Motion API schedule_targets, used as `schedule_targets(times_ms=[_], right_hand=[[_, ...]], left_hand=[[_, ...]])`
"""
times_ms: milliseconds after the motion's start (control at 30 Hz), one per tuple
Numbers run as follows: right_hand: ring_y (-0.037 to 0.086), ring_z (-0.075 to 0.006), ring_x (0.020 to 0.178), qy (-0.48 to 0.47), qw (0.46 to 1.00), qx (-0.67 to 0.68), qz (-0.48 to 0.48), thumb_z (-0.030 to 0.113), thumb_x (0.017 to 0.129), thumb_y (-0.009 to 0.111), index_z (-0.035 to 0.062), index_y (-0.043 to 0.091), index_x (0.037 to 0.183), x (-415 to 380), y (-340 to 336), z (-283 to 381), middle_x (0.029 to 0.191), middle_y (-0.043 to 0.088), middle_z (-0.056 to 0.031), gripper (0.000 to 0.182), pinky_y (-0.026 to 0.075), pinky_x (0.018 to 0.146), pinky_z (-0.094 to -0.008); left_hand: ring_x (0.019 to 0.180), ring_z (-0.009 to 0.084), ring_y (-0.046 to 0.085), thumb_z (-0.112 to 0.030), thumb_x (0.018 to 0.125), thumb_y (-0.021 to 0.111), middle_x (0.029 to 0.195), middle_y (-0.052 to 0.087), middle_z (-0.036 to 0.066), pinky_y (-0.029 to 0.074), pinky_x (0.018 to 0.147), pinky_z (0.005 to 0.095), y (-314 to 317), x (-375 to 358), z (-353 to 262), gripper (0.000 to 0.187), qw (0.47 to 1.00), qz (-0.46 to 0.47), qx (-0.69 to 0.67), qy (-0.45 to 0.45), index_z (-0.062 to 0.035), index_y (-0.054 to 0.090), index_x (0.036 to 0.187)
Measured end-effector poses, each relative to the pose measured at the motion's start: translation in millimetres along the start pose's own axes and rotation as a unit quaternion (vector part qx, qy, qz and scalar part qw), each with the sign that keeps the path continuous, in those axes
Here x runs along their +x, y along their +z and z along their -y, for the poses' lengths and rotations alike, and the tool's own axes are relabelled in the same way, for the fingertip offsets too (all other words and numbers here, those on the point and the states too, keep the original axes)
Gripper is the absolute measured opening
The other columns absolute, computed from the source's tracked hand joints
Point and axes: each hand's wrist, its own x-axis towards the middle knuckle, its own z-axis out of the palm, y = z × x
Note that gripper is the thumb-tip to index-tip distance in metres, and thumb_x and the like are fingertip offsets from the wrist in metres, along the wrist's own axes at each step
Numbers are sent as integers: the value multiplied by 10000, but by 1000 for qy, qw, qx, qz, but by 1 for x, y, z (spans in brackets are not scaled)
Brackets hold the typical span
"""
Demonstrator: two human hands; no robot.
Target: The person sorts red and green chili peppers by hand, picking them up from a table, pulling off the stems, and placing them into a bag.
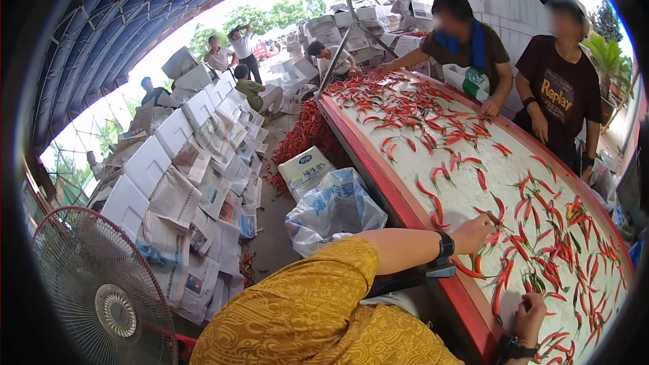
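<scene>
My left hand (475, 233), with a dark watch (445, 246) on its wrist, reaches over the near side of a sorting belt. Its fingers are pinched together at a red chili pepper (498, 208). Lower down, my right hand (531, 318) is curled just above the belt, close to a few green chili peppers (536, 281); whatever is inside its fingers is hidden. Many loose red chili peppers (554, 247) lie around and beyond both hands on the pale belt surface (405, 169).
A red rail (466, 301) edges the belt. At its left stand a plastic-lined bin (334, 209) and a white carton (305, 169). A fan (115, 311) and rows of newspaper-covered foam boxes (169, 196) fill the left. Two people stand across the belt; others work farther back.
</scene>
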Motion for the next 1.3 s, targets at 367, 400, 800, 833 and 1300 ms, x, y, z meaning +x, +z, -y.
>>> schedule_targets(times_ms=[367,400,800,833,1300], right_hand=[[539,-281,734,55,994,-91,-11,82,549,636,8,574,797,-33,-55,-1,791,536,-127,266,450,658,-352],[538,-287,751,67,995,-71,20,78,540,637,10,578,786,-34,-60,-1,798,533,-127,261,455,665,-350],[528,-331,633,15,963,-218,160,311,722,641,56,659,755,-23,-103,36,619,543,-169,258,408,584,-446],[530,-324,676,-27,945,-268,184,311,759,608,59,660,768,-21,-103,24,674,540,-170,258,414,604,-440],[528,-101,563,89,972,204,-70,129,853,575,18,561,860,-50,-164,4,666,564,-41,112,444,535,-242]], left_hand=[[951,320,516,26,758,533,1070,499,149,435,822,379,51,36,-90,578,998,32,7,48,-163,414,1290],[974,313,509,15,747,545,1075,497,152,431,832,389,56,33,-101,588,990,-39,94,94,-164,412,1292],[917,356,550,-165,720,585,929,578,203,439,782,416,58,9,-190,234,952,238,-12,192,-45,617,918],[905,353,545,-175,759,566,923,573,184,434,780,424,89,11,-153,192,960,165,9,227,-43,608,893],[792,300,565,-188,784,610,800,622,115,436,719,388,66,37,-221,147,957,141,10,252,-60,646,847]])
